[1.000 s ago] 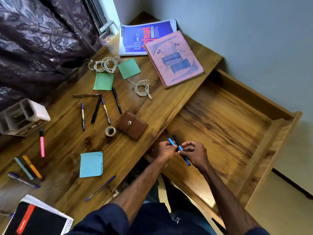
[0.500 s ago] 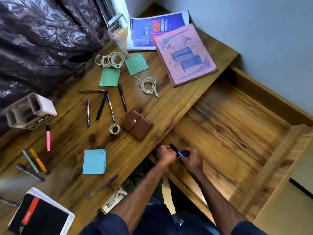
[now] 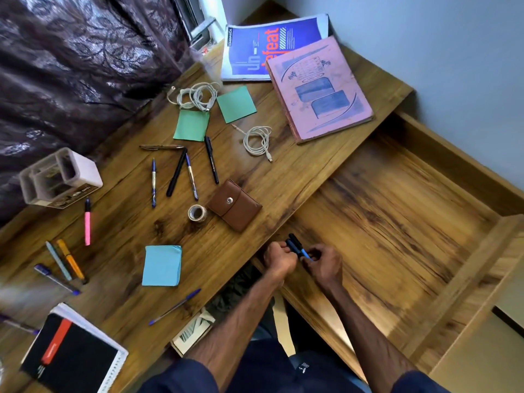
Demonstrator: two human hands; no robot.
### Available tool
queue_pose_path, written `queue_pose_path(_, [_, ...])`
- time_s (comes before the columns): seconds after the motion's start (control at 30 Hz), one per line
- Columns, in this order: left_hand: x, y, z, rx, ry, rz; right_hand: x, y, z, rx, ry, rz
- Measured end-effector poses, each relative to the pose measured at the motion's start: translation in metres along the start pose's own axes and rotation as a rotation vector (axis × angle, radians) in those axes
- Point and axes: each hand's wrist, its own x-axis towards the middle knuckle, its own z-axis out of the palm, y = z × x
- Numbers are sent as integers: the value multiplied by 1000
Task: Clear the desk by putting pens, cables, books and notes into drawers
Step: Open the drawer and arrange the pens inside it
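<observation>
My left hand (image 3: 279,258) and my right hand (image 3: 323,263) together hold two pens (image 3: 296,246), one blue and one black, just over the near left corner of the open wooden drawer (image 3: 397,222). Both hands have fingers curled round the pens. On the desk (image 3: 136,228) lie several pens (image 3: 181,171), a pink marker (image 3: 87,221), two coiled white cables (image 3: 256,141), green notes (image 3: 192,125) and a blue note pad (image 3: 161,265). A pink book (image 3: 320,89) overlaps a blue book (image 3: 263,46) at the far end.
A brown wallet (image 3: 234,205) and a tape roll (image 3: 197,213) sit mid-desk. A white pen holder (image 3: 56,180) stands at the left by a dark curtain (image 3: 71,66). A black spiral notebook (image 3: 71,355) lies at the near left. The drawer's floor is bare wood.
The two hands have closed in on the pens and lowered them toward the drawer's near left corner. My head has shifted, so the desk appears slightly moved.
</observation>
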Motion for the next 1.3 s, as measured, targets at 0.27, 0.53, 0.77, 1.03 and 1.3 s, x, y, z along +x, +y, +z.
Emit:
queue_pose_path(0.27, [-3, 1, 3, 25, 2, 18, 11, 9, -19, -31, 9, 33])
queue_pose_path(0.53, [-1, 1, 4, 32, -39, 7, 11, 10, -19, -104, -30, 35])
queue_pose_path(0.77, [-1, 1, 5, 3, -55, 16, 11, 7, -18, -98, 5, 40])
queue_pose_path(1.03, [1, 0, 8, 17, -60, 36, 12, 7, -20, -154, 11, 26])
queue_pose_path(1.3, [-2, 3, 3, 4, -62, 55, 8, 3, -23, -162, 29, -21])
